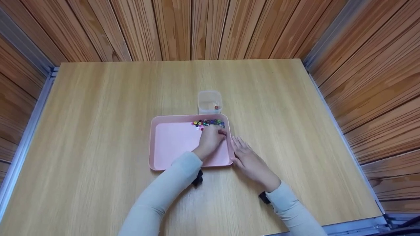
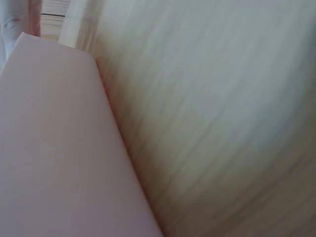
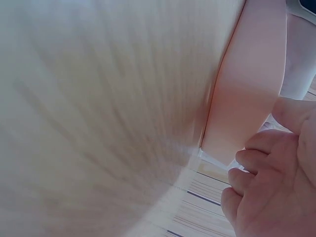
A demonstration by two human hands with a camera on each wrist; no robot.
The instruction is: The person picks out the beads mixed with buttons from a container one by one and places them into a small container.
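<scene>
going by how things lie, the job of working through the beads [image 1: 211, 122] looks barely begun. most of them sit in the tray [image 1: 170, 141], spread in a loose band near its far right corner, while the clear cup [image 1: 209, 97] shows a red bead [image 1: 216, 107] at its bottom and perhaps little else. if the beads are meant for the cup, nearly all are left to shift.

the left hand [image 1: 211, 139] reaches into the tray at the near side of the beads, its fingers bent down; whether it pinches one i cannot tell, since the hand covers the spot. the right hand [image 1: 249, 160] lies outside, fingers fairly straight and relaxed against the tray's right wall, holding nothing, and seems to steady it.

for moving, the left half of the tray is bare. its raised rim runs all round, so a bead has to be lifted over the far edge; the cup stands just behind that, though whether they touch is unclear. the counter [image 1: 108, 114] offers wide room left and right, and the panelled wall [image 1: 177, 29] stands well beyond the cup.
</scene>
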